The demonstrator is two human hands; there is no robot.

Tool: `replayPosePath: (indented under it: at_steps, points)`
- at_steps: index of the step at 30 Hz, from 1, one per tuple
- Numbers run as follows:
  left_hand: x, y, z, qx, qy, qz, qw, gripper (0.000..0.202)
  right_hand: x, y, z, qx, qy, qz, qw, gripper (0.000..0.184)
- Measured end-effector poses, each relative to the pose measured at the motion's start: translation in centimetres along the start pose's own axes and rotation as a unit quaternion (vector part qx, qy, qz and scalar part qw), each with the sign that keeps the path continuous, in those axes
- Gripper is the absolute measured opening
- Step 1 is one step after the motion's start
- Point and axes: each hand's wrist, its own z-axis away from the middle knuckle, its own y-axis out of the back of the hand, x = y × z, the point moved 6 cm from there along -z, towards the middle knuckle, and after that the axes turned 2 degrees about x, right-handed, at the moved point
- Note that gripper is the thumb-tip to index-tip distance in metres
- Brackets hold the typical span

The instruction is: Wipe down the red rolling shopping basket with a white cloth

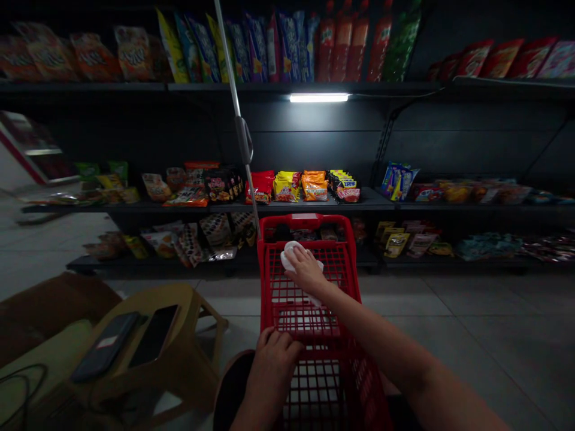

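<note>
A red plastic shopping cart with grid panels stands in front of me. My right hand presses a white wipe against the upper grid, toward its far end. Part of the wipe sticks out beyond and below my fingers. Nearer to me, my left hand has its fingers curled over the cart's near red rim, left of the middle. A thin metal pole with a grey grip rises from the cart's far left corner.
Dark shelves with snack packets run behind the cart. Bottles stand on the top shelf, above a lit tube lamp. At left, a yellow stool bears a phone and a dark flat case, beside a cardboard box.
</note>
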Motion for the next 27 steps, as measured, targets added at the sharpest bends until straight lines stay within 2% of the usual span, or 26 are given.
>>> replayPosePath:
  at_steps: [2, 5, 8, 10, 13, 16, 19, 21, 24, 27]
  points:
    - [-0.2, 0.0, 0.0, -0.001, 0.003, -0.008, 1.000, 0.019, -1.0, -2.0, -1.2, -0.007, 0.031, 0.006, 0.999, 0.043]
    - [-0.4, 0.0, 0.1, 0.006, 0.009, -0.016, 1.000, 0.019, -4.0, -3.0, 0.8, -0.031, 0.126, -0.053, 0.990, 0.039]
    - [-0.5, 0.0, 0.6, 0.023, 0.013, -0.021, 0.999, 0.020, -7.2, -2.1, 5.6, -0.089, 0.220, -0.119, 0.964, 0.038]
    - [-0.4, 0.0, 0.8, 0.039, 0.006, -0.018, 0.999, 0.029, -8.7, -1.2, 8.5, -0.129, 0.269, -0.147, 0.943, 0.035]
    - [-0.4, -0.1, 1.0, 0.053, -0.002, -0.021, 0.998, 0.033, -9.1, -0.6, 9.8, -0.169, 0.332, -0.145, 0.917, 0.035]
    - [-0.4, -0.1, 0.7, 0.035, 0.005, -0.036, 0.999, 0.021, -7.3, -1.2, 6.4, -0.161, 0.329, -0.082, 0.927, 0.034]
    - [-0.2, 0.1, 0.3, 0.011, 0.010, -0.033, 0.999, 0.019, -4.3, -1.7, 1.1, -0.102, 0.237, -0.016, 0.966, 0.032]
    - [0.0, 0.4, 0.1, 0.008, 0.011, -0.025, 1.000, 0.020, -2.4, -1.4, -1.2, -0.066, 0.175, 0.013, 0.982, 0.030]
    - [0.1, 0.5, -0.1, 0.006, 0.012, -0.013, 1.000, 0.022, 0.4, 0.5, -1.2, -0.051, 0.124, 0.059, 0.989, 0.028]
    - [0.2, 0.6, -0.1, 0.001, 0.010, 0.001, 1.000, 0.023, 4.4, 4.3, 1.2, -0.040, 0.065, 0.130, 0.989, 0.026]
